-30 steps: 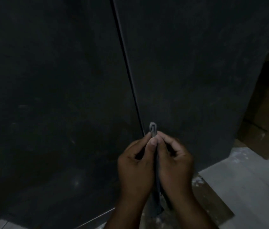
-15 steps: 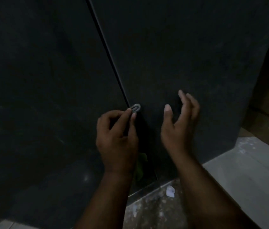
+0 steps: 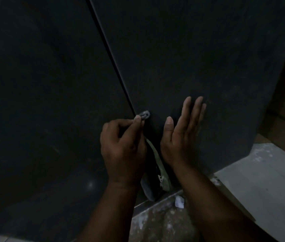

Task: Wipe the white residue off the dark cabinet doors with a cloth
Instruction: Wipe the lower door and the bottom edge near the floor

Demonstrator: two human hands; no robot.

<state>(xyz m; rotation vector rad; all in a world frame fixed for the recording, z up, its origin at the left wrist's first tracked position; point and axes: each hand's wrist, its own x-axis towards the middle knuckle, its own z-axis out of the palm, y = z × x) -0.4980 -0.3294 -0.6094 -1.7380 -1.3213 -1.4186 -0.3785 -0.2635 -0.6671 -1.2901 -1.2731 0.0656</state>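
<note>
From the head camera, I'm seeing the left hand (image 3: 122,151) pinching a folded tip of grey cloth (image 3: 144,115) against the right cabinet door (image 3: 199,49), beside the gap (image 3: 110,55). The right hand (image 3: 180,137) is lying flat-fingered on that door. That small tip is risking slipping off and smearing residue.
</note>
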